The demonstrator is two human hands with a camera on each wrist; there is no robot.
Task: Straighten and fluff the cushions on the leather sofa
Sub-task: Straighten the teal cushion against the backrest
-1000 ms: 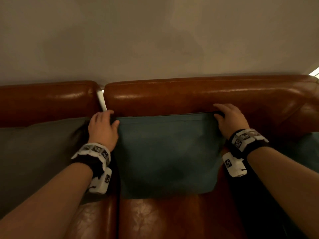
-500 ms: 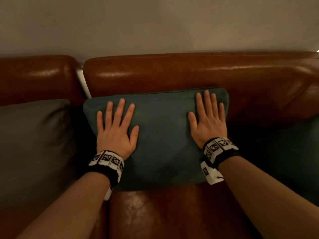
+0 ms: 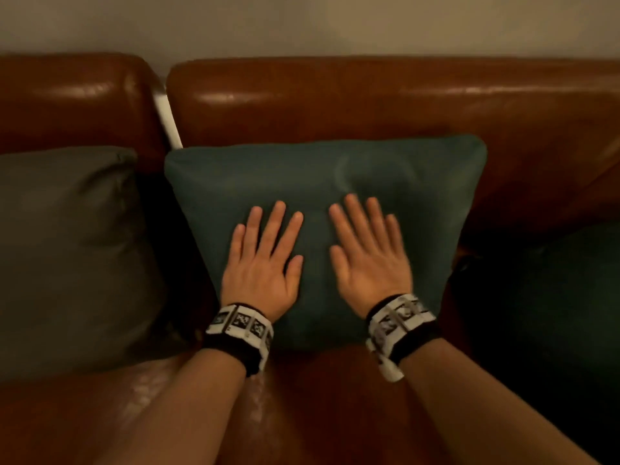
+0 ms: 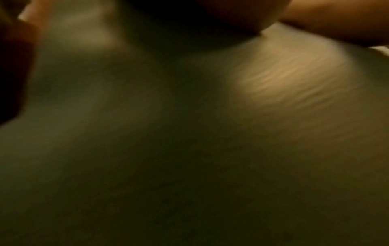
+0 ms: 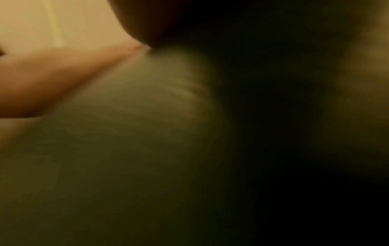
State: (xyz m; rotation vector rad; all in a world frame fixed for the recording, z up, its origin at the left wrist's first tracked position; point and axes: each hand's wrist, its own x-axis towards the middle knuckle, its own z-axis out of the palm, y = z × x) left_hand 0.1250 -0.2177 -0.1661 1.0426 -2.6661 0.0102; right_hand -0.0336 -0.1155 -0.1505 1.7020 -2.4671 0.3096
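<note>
The teal cushion [image 3: 322, 182] is propped upright against the brown leather sofa [image 3: 369, 105] backrest, beside a grey cushion [image 3: 67, 250], and is pressed flat at its centre by the left hand [image 3: 265, 266] and the blurred right hand [image 3: 365, 260], fingers straight and slightly spread.

Dim, warm light throughout. Soft glare streaks the sofa [image 3: 335, 95] along the top of the frame; the right hand [image 3: 367, 260] smears; both wrist views are dark and blurred.
</note>
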